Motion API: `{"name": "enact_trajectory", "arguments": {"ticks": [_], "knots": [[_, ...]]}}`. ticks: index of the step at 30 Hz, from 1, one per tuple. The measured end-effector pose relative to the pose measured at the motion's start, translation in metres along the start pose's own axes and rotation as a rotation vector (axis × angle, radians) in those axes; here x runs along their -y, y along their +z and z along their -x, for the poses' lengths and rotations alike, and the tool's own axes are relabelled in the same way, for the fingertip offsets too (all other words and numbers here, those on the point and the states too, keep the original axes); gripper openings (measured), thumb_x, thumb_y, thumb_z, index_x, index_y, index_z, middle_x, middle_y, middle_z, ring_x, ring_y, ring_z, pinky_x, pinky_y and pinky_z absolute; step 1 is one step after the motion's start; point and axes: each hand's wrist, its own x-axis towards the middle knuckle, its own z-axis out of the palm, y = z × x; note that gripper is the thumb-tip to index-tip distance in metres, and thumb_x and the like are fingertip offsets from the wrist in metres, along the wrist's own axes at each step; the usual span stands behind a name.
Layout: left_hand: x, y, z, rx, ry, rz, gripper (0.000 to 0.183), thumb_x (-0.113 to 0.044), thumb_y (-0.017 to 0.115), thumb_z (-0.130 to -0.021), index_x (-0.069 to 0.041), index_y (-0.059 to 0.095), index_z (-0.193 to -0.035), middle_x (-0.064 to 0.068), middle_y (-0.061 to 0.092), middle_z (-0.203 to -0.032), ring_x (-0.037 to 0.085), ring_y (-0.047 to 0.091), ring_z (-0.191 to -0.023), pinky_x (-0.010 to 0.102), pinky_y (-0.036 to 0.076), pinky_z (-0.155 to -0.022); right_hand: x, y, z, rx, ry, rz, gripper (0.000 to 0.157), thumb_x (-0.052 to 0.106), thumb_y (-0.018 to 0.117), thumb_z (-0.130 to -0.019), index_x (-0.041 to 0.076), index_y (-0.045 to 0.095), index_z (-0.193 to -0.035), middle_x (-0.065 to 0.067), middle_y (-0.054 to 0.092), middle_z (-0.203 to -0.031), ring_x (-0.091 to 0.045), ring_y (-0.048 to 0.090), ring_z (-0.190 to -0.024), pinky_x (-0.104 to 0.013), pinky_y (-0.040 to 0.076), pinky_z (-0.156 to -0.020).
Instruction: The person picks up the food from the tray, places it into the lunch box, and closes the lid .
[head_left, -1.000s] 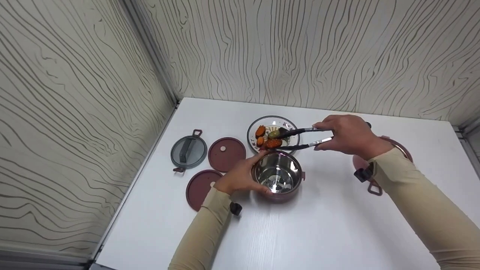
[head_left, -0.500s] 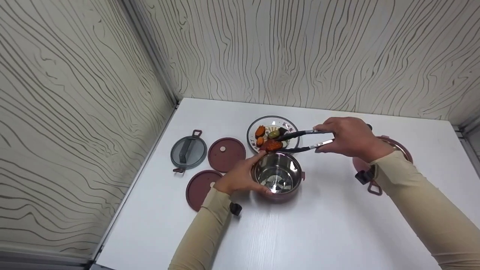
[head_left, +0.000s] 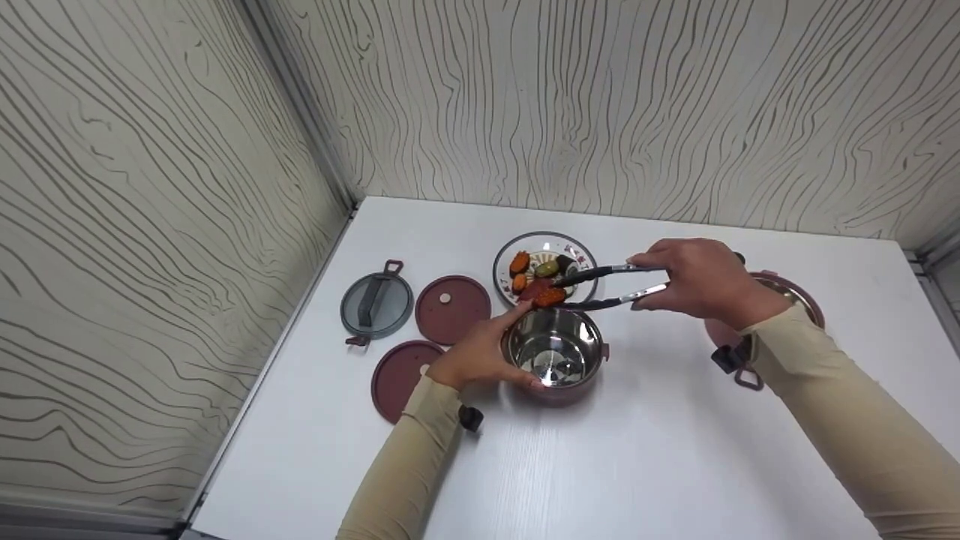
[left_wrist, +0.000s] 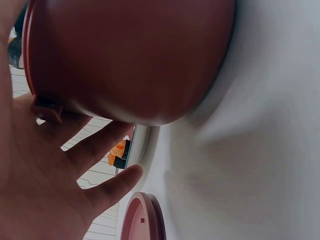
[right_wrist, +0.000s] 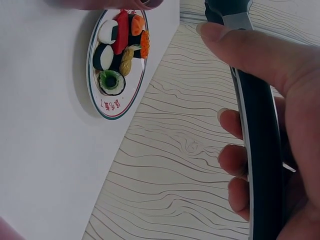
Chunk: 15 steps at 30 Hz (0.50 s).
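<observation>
Steadying the pot [head_left: 564, 397] just below the centre of the frame, the left hand [head_left: 480, 356] holds it in a wide span, thumb at the near rim and forefinger at the far side. Right of centre, the right hand [head_left: 701, 277] is closed round the tongs [head_left: 596, 274], whose arms stand partly apart; an orange-topped piece of sushi [head_left: 550, 297] sits between their tips, just beyond the pot, though whether it is pinched is hard to tell. The step in hand appears to be picking up sushi beside the open pot; the next move seems to call for an even squeeze, a still pot and clearance over its rim.

The counter [head_left: 637, 450] is smooth and white. The pot is matte maroon outside, mirror-bright steel within. To its left lie two flat maroon discs, a near lid [head_left: 405, 379] and a farther lid [head_left: 453, 309], then a smoky grey lid [head_left: 388, 307] with a dark bar handle. At right, a pinkish second pot [head_left: 721, 328] is half hidden by the sleeve. Beyond, the glossy round plate [head_left: 547, 244] carries more sushi, before a pale wall [head_left: 562, 112] of wavy dark grain.
</observation>
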Motion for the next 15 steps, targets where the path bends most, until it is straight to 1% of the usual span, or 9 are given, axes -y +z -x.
{"name": "enact_trajectory", "arguments": {"ticks": [6,9,15], "knots": [[0.0,0.0003,0.0006,0.003,-0.011,0.016,0.141,-0.035,0.113,-0.071,-0.034,0.03,-0.185,0.016,0.053,-0.181,0.038,0.055,-0.165,0.06,0.044,-0.139,-0.0003,0.0013,0.0025,0.012,0.003,0.011,0.064,0.031,0.106,-0.08,0.011,0.086,-0.138,-0.012,0.089,-0.121,-0.034,0.085,-0.103,-0.058,0.069,-0.089],[-0.0004,0.0004,0.0008,-0.002,-0.012,0.02,0.141,-0.034,0.113,-0.071,-0.034,0.031,-0.185,0.017,0.055,-0.18,0.038,0.056,-0.164,0.059,0.045,-0.138,0.0003,0.0012,0.0036,0.013,0.005,0.003,0.063,0.031,0.106,-0.08,0.011,0.086,-0.137,-0.012,0.089,-0.121,-0.033,0.085,-0.101,-0.057,0.069,-0.088],[-0.0001,0.0002,0.0009,-0.003,-0.018,0.002,0.14,-0.038,0.114,-0.07,-0.04,0.032,-0.184,0.015,0.056,-0.179,0.035,0.055,-0.165,0.057,0.044,-0.139,0.0018,0.0001,0.0049,0.007,-0.004,0.001,0.063,0.031,0.106,-0.08,0.012,0.087,-0.137,-0.012,0.089,-0.119,-0.032,0.085,-0.101,-0.057,0.068,-0.087]]}}
